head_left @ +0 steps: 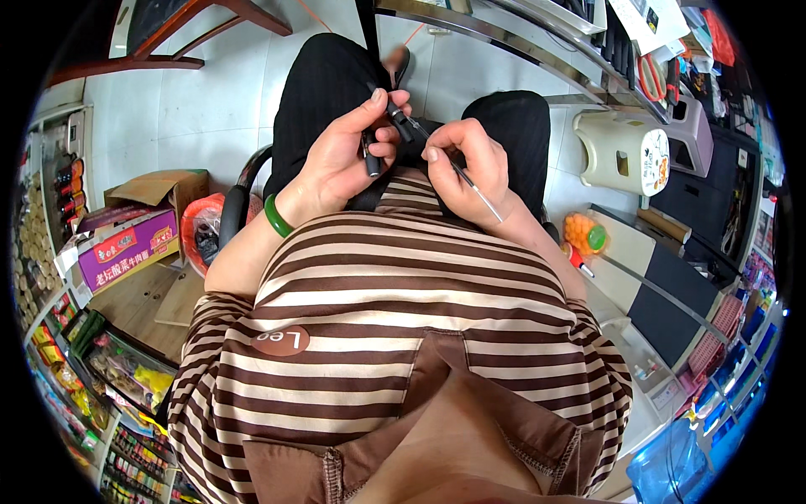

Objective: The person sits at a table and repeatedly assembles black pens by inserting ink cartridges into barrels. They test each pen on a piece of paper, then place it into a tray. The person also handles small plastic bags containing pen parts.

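My left hand [348,151] is closed round short black tubes that look like pen parts. One black tube [397,115] sticks out between thumb and forefinger; another black piece [371,156] pokes out below the curled fingers. My right hand [472,165] pinches a thin rod [476,191], dark toward the tip and clear or silvery at the rear, like a pen refill. Its dark end points at the black tube in my left hand; whether they touch, I cannot tell. Both hands are over my lap, and a green bangle [276,217] circles my left wrist.
A wooden chair [172,50] stands far left and a metal-framed table [504,42] far right. Left of my seat are a purple carton [130,252] and a red-rimmed bin [201,220]. To the right are a cream stool [613,155] and a jar of orange balls [582,233].
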Available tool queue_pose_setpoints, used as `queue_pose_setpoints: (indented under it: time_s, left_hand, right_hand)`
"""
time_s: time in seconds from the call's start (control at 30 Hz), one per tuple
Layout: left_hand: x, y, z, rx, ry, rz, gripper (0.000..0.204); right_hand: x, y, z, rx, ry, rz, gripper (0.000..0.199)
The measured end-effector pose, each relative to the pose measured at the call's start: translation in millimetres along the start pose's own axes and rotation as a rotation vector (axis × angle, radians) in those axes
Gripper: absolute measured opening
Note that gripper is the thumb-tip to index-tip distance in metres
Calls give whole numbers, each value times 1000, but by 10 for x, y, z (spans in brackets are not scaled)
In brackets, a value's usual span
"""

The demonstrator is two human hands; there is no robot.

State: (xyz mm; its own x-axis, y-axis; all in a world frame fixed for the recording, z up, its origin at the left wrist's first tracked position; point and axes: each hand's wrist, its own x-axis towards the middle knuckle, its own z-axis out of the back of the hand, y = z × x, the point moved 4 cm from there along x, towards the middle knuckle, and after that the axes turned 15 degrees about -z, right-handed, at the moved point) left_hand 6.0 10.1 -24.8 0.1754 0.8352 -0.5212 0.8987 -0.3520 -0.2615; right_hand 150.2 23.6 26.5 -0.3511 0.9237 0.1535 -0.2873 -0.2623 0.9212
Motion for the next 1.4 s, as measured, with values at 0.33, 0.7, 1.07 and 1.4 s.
queue_pose_setpoints:
  time_s: [0.33, 0.7, 1.07, 1.4]
  left_hand:
    - [-26, 46, -39, -3, 29, 66, 29]
    - [-17, 86, 15, -27, -25, 104, 28]
    - [-15, 85, -11, 21, 122, 92, 24]
    - [-42, 42, -74, 172, 212, 39, 25]
  right_hand:
    - [25, -7, -49, -63, 0, 77, 17]
    - [-50, -30, -7, -123, 165, -114, 51]
    - [-136, 143, -21, -200, 77, 502, 22]
    - [-158, 159, -27, -261, 74, 520, 8]
